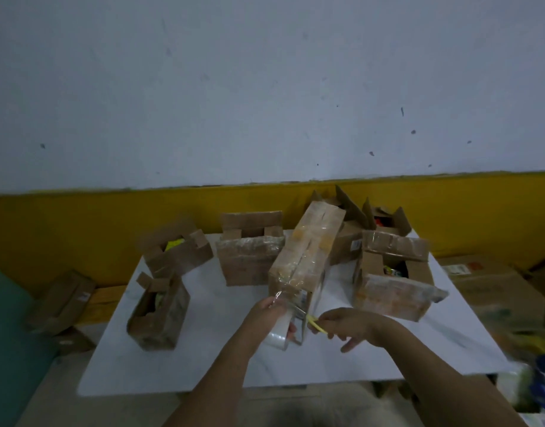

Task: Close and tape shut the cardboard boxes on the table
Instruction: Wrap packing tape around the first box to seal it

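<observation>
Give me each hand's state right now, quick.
Left hand: closed around the clear tape roll.
Right hand: closed, pinching a small yellow tool; what kind of tool cannot be told.

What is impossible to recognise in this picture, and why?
Head view, yellow tool in the right hand: fingers and blur hide its blade.
Head view, tape roll in the left hand: blur hides the strip's end.
Head view, open box at left: walls and dim light hide its contents.

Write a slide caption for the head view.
Left hand holds clear tape roll, right hand a yellow tool, beside the taped box on the table.
</observation>
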### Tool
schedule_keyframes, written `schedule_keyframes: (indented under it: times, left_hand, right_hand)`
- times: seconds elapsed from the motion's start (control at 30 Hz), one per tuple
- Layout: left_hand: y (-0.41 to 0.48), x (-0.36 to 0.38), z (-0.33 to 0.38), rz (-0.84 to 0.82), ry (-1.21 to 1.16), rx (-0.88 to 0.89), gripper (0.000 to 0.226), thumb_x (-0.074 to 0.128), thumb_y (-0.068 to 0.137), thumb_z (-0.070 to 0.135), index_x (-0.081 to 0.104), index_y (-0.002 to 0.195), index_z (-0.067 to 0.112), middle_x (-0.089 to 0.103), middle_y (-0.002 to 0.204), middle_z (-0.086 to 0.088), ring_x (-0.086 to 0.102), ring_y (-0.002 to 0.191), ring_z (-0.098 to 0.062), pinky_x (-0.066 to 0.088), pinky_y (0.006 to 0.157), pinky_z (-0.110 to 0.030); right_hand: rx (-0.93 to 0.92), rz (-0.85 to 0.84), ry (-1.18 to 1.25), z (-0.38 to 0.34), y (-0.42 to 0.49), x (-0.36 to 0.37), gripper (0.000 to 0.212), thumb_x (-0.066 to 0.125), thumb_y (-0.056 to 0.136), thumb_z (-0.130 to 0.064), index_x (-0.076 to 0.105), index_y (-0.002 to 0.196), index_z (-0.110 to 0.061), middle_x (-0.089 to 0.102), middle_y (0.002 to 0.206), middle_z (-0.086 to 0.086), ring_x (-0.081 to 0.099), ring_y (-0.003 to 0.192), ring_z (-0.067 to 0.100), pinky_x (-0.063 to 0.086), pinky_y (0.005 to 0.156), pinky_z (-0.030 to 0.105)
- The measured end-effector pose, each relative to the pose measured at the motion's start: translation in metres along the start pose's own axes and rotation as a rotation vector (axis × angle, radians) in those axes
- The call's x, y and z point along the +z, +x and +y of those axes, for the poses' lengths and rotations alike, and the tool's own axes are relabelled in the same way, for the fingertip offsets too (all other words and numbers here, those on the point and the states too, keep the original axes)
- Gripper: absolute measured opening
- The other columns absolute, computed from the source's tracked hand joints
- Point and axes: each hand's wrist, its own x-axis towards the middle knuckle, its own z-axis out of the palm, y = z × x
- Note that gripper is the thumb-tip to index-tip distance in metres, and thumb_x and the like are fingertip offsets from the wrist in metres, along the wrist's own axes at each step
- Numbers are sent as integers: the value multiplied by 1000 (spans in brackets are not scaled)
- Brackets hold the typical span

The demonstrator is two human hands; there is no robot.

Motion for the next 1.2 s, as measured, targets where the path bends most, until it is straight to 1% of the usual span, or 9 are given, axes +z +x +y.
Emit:
schedule_keyframes:
  times: [0.1,0.2,0.37,0.57,0.63,0.77,0.87,1.03,1.2]
  left_hand:
    - [-3,0,4,27,28,-18,10,52,98,10,61,98,5,68,58,-13,66,48,-22,51,48,-24]
    - [3,-1,2,18,35,-33,14,50,98,9,59,103,0,68,61,-16,66,48,-24,51,48,-26]
    - [9,-7,2,55,24,-66,7,53,98,12,57,97,6,66,69,-21,66,48,-25,52,46,-26]
    - [16,-14,-7,36,8,-83,6,58,95,8,61,96,2,68,63,-16,66,49,-24,52,47,-26]
    - [14,-19,-14,5,49,-118,4,61,92,3,63,94,0,70,64,-18,66,51,-25,53,49,-27]
    - [11,-32,-38,10,23,-197,5,62,91,1,62,92,-4,68,86,-36,66,60,-34,58,57,-37]
    - [12,-42,-52,71,-46,-216,5,62,91,0,61,92,-5,65,85,-36,66,56,-33,55,50,-36]
    - [14,-54,-71,123,-71,-254,13,62,92,3,62,97,-9,65,83,-36,65,53,-33,53,50,-35]
    - [8,-63,-93,188,-94,-289,10,60,94,9,61,93,-1,67,85,-36,65,58,-34,55,56,-38]
  right_hand:
    - [-16,-17,29,-12,13,0,75,66,74,-71,61,128,-20,58,116,4,55,99,17,58,86,29]
    - [-23,-16,6,-17,23,-2,77,67,72,-72,62,127,-18,58,110,1,55,98,15,57,85,28]
    - [-102,96,-92,-20,29,-6,36,62,93,-44,73,113,-17,66,101,2,60,91,12,57,81,26]
    - [-244,118,-199,-17,29,-5,23,59,95,-34,78,97,-22,70,82,3,60,75,7,55,75,25]
    - [-241,136,-198,-13,31,-3,22,60,95,-34,78,97,-21,72,85,6,61,74,8,55,72,23]
    - [-191,54,-194,1,39,8,29,56,94,-40,76,106,-21,70,91,3,60,82,11,55,76,26]
    - [-107,22,-332,17,54,24,37,52,97,-40,70,116,-14,68,108,7,60,90,16,54,78,25]
    - [-34,186,-480,46,89,61,40,64,88,-44,72,96,-5,62,89,4,59,85,17,48,80,29]
    - [80,224,-453,45,130,105,39,65,87,-48,63,96,-10,64,94,10,66,94,24,45,73,24]
